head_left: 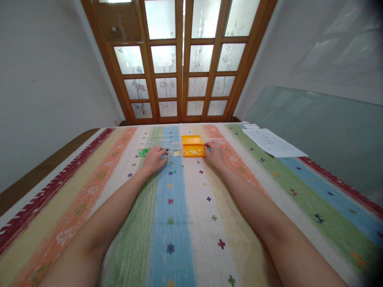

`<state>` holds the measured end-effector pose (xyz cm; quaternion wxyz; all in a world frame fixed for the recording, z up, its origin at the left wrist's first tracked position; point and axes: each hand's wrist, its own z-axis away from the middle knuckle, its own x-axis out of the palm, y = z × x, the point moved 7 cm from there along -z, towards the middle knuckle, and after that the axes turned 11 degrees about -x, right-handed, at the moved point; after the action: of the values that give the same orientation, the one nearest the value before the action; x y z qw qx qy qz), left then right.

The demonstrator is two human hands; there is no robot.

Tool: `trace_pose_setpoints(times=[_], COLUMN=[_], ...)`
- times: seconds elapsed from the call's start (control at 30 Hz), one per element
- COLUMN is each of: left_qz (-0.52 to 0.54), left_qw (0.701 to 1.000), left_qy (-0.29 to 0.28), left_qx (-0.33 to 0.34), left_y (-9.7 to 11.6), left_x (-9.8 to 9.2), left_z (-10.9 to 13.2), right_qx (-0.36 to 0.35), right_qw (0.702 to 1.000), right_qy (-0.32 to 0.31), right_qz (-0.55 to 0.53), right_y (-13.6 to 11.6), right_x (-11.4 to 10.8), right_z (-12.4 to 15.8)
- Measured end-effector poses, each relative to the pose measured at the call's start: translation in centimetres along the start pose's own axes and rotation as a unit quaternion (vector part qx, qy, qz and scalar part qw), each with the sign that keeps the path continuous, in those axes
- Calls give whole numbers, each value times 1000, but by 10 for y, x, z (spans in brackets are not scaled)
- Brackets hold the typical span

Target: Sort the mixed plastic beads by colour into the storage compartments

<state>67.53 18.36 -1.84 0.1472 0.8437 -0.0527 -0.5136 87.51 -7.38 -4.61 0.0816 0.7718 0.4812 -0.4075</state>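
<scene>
My left hand [154, 158] rests on the striped cloth, thumb and fingers apart, beside a small clear tray [176, 153] with yellow bits in it. Loose green pieces [144, 152] lie just left of that hand. An orange box [193, 156] lies open, its lid folded back, with many small white pieces [194, 152] inside. At its right edge is my right hand [214, 153], fingers bent and slightly apart. A small blue patch [209, 149] shows between them; I cannot tell what it is.
A patterned tablecloth [170, 215] covers the table. A few stray green pieces [175, 171] lie on it in front of the boxes. Printed paper sheets [273, 143] lie at the right edge. Beyond the table stand wooden glass-paned doors [182, 79].
</scene>
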Motion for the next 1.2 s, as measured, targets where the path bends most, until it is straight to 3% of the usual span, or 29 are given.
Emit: trace_pose_setpoints(times=[0.33, 0.57, 0.7, 0.8, 0.93, 1.07, 1.2], left_qz=[-17, -48, -71, -75, -49, 2, 29], left_qw=[987, 967, 967, 969, 986, 1000, 990], left_qy=[117, 125, 108, 112, 90, 7, -70], left_qx=[-112, -216, -222, -205, -134, 5, 116], left_y=[-54, -97, -103, -90, -48, 10, 51], left_x=[-16, -11, -6, -6, -3, 10, 22], left_z=[-4, -3, -3, -3, -3, 2, 14], right_qx=[-62, -97, -109, -117, -125, -127, -126], right_qw=[998, 995, 993, 993, 992, 991, 991], right_qy=[-18, -25, -28, -30, -33, -43, -47], right_qz=[16, 22, 17, 11, 9, 14, 14], right_y=[-31, -44, -48, -51, -55, -57, -58], right_x=[-5, -4, -1, 1, 1, 2, 3], right_z=[1, 2, 3, 4, 5, 5, 4])
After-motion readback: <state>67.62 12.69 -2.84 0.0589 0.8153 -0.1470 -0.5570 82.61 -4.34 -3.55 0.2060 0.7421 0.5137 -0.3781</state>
